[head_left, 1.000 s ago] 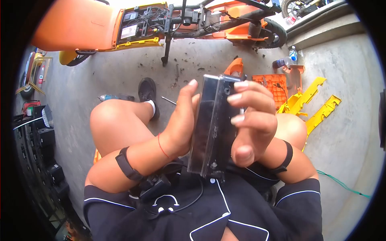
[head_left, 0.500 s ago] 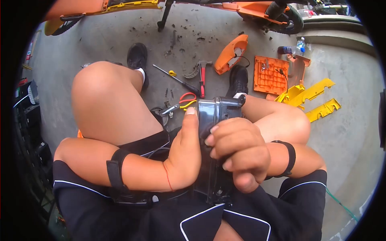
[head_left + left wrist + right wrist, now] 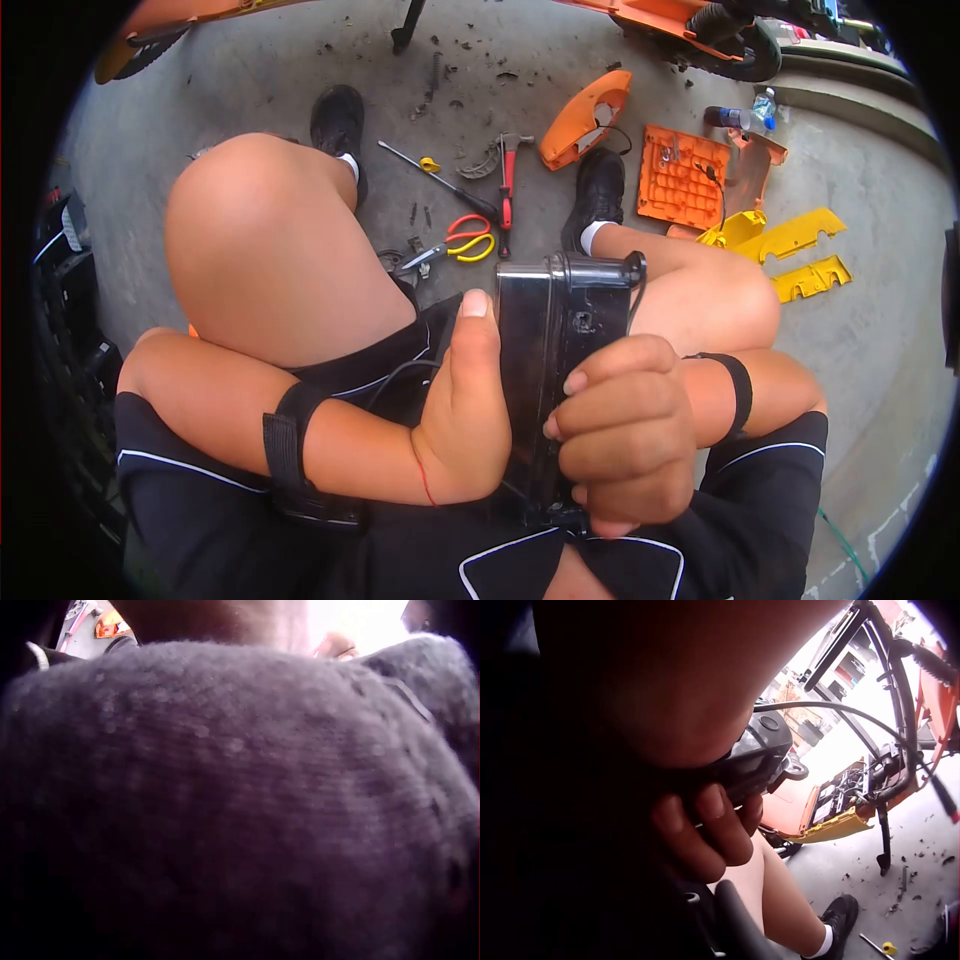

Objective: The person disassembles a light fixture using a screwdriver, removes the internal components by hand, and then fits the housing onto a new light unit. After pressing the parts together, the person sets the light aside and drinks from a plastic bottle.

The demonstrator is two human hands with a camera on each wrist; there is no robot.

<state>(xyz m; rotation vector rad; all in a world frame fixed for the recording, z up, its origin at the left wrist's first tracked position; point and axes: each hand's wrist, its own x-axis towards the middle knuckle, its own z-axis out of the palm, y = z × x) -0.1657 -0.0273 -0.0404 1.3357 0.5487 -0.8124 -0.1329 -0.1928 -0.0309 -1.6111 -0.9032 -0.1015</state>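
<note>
In the head view a black display unit [image 3: 530,350] with a glossy clear cover stands out over the lap, its far end toward the feet. My left hand [image 3: 468,425] holds its left side, thumb straight along the edge. Fingers curl below the unit's dark casing [image 3: 761,754] in the right wrist view. My right hand [image 3: 630,435] grips the right side, its fingers bent with the tips on the casing near the cover seam. A thin black cable hangs by the far right corner. Dark fabric [image 3: 240,787] fills most of the left wrist view.
Scissors [image 3: 465,240] with red and yellow handles, a screwdriver [image 3: 435,182] and a hammer [image 3: 507,190] lie on the floor between the feet. Orange panels [image 3: 685,175], yellow trim pieces [image 3: 800,237] and bottles lie to the right. A partly stripped motorbike [image 3: 840,802] stands ahead.
The view has tilted down, and the floor tools have come into sight. The unit sits lower and flatter. My right hand has slid from its upper right side toward the near end.
</note>
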